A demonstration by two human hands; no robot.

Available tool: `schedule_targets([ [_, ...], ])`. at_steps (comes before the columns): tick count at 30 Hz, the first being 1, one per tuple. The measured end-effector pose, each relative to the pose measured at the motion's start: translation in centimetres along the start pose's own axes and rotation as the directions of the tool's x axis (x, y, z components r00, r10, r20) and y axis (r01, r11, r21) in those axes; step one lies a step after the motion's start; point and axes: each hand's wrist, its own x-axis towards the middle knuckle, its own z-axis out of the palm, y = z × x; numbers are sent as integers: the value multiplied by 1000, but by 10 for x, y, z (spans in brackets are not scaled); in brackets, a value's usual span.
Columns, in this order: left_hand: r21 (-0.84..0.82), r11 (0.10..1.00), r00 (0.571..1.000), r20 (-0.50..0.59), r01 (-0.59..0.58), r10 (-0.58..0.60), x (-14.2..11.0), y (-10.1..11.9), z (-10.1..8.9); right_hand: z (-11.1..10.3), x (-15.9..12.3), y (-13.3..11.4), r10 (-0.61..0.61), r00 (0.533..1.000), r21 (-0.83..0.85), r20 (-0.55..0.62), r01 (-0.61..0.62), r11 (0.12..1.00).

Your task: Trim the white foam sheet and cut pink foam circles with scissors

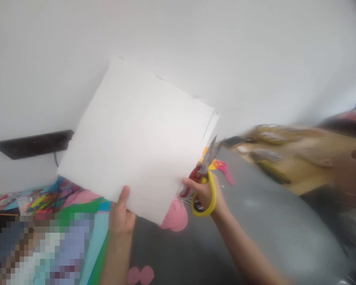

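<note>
A large white sheet of paper point(139, 134) is held up at a tilt in front of me. My left hand point(122, 213) grips its lower edge, with the thumb on the front face. In my right hand point(206, 194) are scissors point(213, 194) with a yellow handle, their blades pointing up and slightly apart. The right thumb reaches to the sheet's right edge; whether it presses on the paper I cannot tell. Something red point(192, 176) shows by the right fingers, blurred. Pink rounded paper pieces point(176, 217) peek out from behind the sheet's lower corner.
Below is a dark grey table point(255, 213) with a small pink cutout point(146, 274) near the front and a bright pink object point(225, 171). Coloured sheets point(99, 237) lie at left. A tan surface point(302, 158) with blurred items stands at right. Behind rises a white wall point(225, 47).
</note>
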Motion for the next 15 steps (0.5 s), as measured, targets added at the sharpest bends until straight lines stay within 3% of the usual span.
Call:
schedule_targets([
  [8, 11, 995, 994, -23, 102, -102, -9, 6, 3, 3, -6, 4, -24, 999, 110, 46, 19, 994],
  [15, -30, 982, 983, 4, 186, -186, -8, 4, 1, 1, -2, 3, -61, 982, 162, 177, 32, 986],
])
